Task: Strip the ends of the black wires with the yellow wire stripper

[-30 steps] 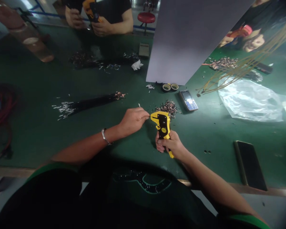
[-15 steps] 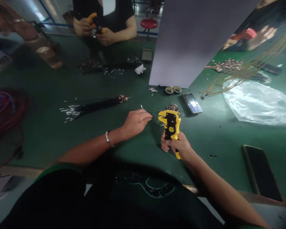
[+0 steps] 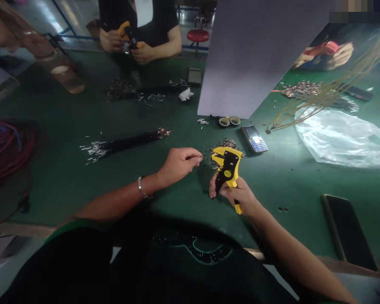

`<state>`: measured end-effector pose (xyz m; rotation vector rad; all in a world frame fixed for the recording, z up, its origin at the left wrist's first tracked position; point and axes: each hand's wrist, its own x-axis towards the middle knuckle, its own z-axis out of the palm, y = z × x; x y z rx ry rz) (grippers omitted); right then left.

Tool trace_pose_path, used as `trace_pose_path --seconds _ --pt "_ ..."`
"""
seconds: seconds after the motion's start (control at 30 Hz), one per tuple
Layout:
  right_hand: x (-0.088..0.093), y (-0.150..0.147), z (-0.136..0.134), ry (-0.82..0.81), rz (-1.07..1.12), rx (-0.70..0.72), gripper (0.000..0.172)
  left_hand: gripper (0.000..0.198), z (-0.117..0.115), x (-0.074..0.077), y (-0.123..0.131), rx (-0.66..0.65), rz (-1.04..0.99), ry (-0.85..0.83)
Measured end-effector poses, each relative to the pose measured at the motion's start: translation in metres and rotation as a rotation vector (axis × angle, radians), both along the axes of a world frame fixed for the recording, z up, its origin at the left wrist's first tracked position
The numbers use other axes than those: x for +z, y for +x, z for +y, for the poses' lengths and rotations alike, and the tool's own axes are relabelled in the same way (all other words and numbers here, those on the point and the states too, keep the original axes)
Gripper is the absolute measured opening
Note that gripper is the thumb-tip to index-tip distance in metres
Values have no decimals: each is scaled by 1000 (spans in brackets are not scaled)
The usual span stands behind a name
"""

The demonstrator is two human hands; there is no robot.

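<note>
One yellow stripper [image 3: 228, 166]: my right hand [image 3: 243, 195] wraps its handles — presumably for leverage
Thin dark wire [image 3: 202, 156]: apparently pinched by my left hand [image 3: 180, 164] — for precision, I judge

This looks like a workshop, more exactly a shared bench for wire work. Along the far edge of the green tabletop [image 3: 291, 181], a co-worker [image 3: 172, 40] holds an orange-and-black hand tool [image 3: 133, 40]; toward the far right corner, another person's hand [image 3: 343, 55] is at a red tool [image 3: 330, 47]. A yellow hand tool [image 3: 230, 164] is up near the middle. Black wires [image 3: 129, 141] with bare ends, coiled red cable [image 3: 6, 147] by the left edge and a heap of clippings [image 3: 227, 144] show the trade. A plain red stool [image 3: 197, 35] stands past the far edge.
</note>
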<state>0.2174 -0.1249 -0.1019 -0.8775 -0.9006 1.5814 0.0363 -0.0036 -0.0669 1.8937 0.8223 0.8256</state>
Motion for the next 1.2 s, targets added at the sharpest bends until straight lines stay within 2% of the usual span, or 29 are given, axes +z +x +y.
trace_pose_path --seconds 0.17,0.5,0.73,0.9,1.07,1.13,1.2 --pt "-3 0 -1 3 63 39 35 13 0 7 -2 -9 -27 -153" --pt "-4 0 -3 8 91 52 37 14 -2 13 -2 -19 -36 -349" --pt "-1 0 -2 35 93 118 35 11 -1 18 -2 -46 -6 -327" --pt "0 0 -1 39 103 112 37 12 -2 24 0 -72 -27 -328" --pt "-1 1 0 33 88 115 38 14 -2 21 -1 -82 -33 -352" --pt "0 1 -1 27 89 109 38 16 -1 19 -2 -65 3 -319" --pt "1 0 -2 20 93 106 38 16 1 19 -3 -53 44 -218"
